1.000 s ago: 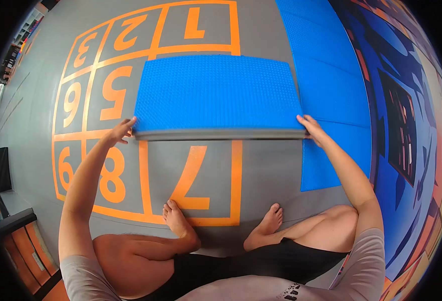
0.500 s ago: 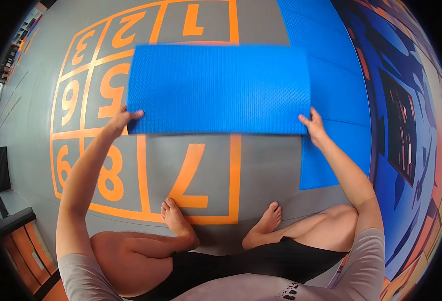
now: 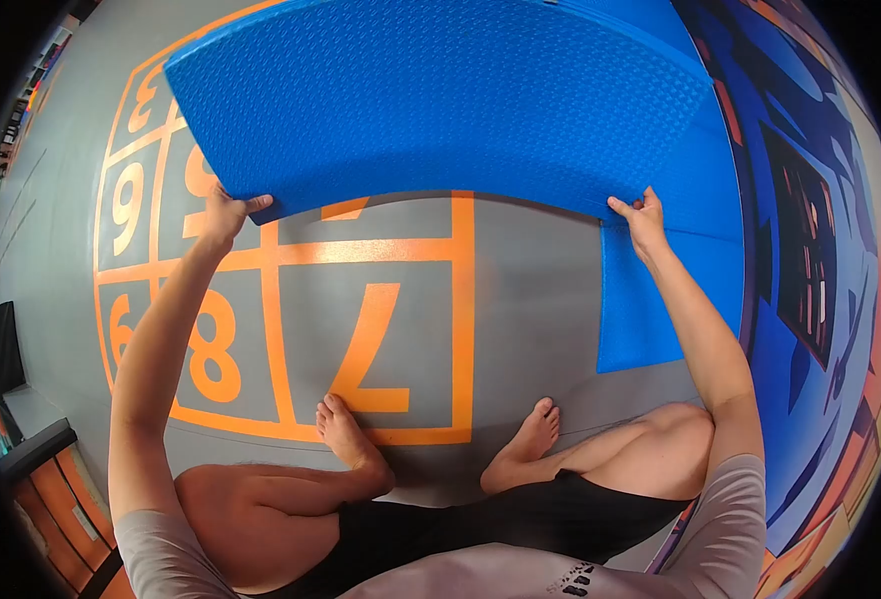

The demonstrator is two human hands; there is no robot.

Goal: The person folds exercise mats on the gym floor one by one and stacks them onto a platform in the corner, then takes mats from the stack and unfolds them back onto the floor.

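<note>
A textured blue foam mat (image 3: 430,100) spreads out in front of me above the floor, its near edge bowed and its far part running past the top of the view. My left hand (image 3: 236,212) is closed on the near left corner, thumb on top. At the near right corner, my right hand (image 3: 642,218) pinches the mat the same way. Beneath it lies a grey floor with an orange number grid (image 3: 365,252), partly covered from sight by the mat.
More blue matting (image 3: 645,299) lies on the floor to the right, alongside a wall with a colourful mural (image 3: 830,190). My bare feet (image 3: 355,439) stand by the grid's near edge. An orange-brown slatted box (image 3: 61,499) with a dark rim sits at lower left.
The mat has swung up and away from me, looking larger and curved now, with its far edge beyond the view's top. Both hands have risen slightly, still gripping the near corners.
</note>
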